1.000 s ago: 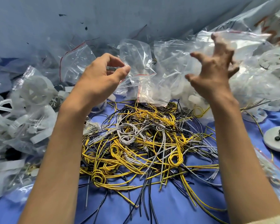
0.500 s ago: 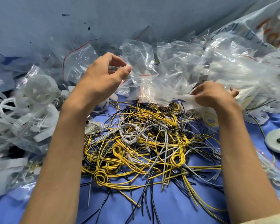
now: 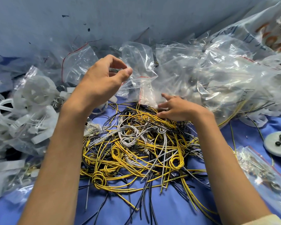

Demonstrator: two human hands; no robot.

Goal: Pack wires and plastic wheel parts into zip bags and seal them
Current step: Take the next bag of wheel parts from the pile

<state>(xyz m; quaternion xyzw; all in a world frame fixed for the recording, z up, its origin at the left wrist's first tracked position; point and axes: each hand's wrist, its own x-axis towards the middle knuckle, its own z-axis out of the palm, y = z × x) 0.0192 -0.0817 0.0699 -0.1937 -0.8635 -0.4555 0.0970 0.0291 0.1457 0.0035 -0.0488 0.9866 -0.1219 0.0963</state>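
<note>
Two hands are in play. My left hand (image 3: 104, 78), raised above the worktop (image 3: 172, 213), pinches a clear zip bag (image 3: 136, 62) by its edge. My right hand (image 3: 180, 109) rests loose-fingered on the far side of the tangled wires (image 3: 136, 143), gripping nothing I can see. These wires look light, springy and likely to snag, so I'd lift one coiled bundle. Bag film is slippery; I'd hold it near the zip strip.

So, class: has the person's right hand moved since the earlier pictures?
Yes. The right hand has dropped and shifted left, away from the grey disc, onto the far edge of the wire pile. The left hand pinches a zip bag.
</note>
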